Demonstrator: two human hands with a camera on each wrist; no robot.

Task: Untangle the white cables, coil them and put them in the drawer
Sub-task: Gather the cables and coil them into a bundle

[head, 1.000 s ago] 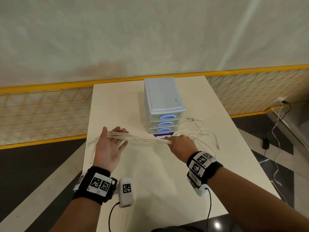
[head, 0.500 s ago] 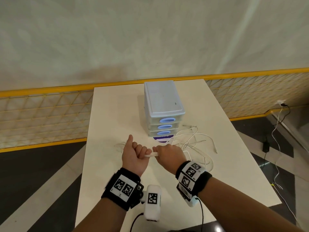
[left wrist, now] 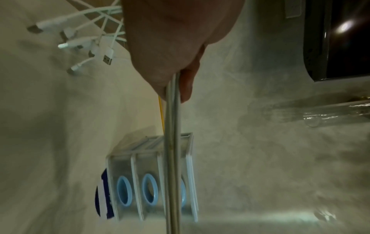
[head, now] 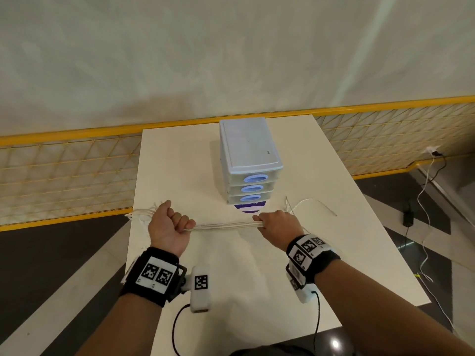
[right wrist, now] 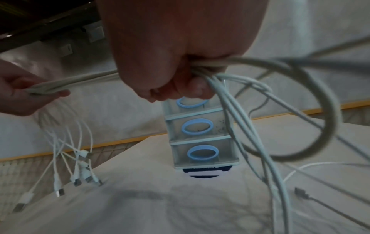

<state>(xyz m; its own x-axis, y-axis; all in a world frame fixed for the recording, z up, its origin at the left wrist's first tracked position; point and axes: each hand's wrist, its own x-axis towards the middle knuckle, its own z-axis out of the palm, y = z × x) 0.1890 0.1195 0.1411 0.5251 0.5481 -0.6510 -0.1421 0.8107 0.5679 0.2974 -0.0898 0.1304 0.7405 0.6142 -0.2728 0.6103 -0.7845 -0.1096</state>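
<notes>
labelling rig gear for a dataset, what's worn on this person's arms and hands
Both forearms are bare, with no sleeves or gloves. The left hand and right hand each sit ahead of a black wrist band carrying white square-patterned marker tags. A white camera unit with its own tag hangs under each wrist, trailing a thin black cable.

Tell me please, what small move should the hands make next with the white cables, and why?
Probably bring the right hand back toward the left hand to fold the next loop. Both hands grip the white cables, stretched straight between them, loose lengths trail past the right hand onto the table, and the drawer unit is shut.
</notes>
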